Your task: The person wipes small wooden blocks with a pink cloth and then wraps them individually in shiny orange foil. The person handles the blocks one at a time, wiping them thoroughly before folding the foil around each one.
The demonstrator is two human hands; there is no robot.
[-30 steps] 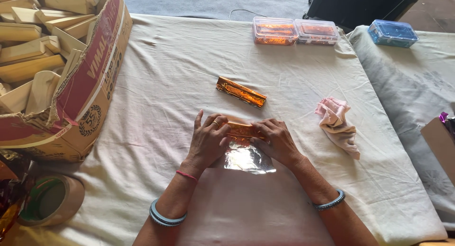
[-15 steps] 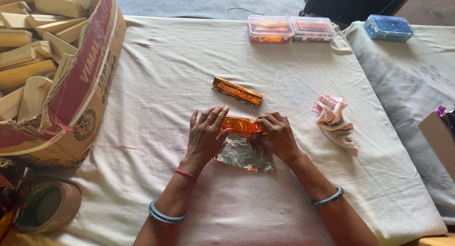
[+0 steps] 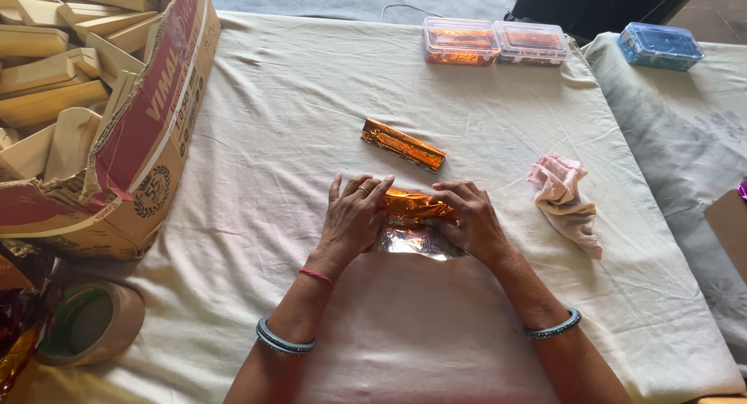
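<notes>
My left hand and my right hand press on a small block half rolled in orange foil at the middle of the cloth-covered table. A short strip of the sheet's silver side still lies flat toward me, between my wrists. Each hand holds one end of the roll, fingers pointing away from me. A finished orange-wrapped block lies a little farther away, apart from my hands.
A torn cardboard box of bare wooden blocks stands at the left. A tape roll sits near the front left corner. A crumpled pink cloth lies right. Two clear tubs of orange foil and a blue tub stand at the back.
My hands have rolled the block toward me over the foil. More orange now shows on the roll, and the flat silver strip has grown much shorter.
</notes>
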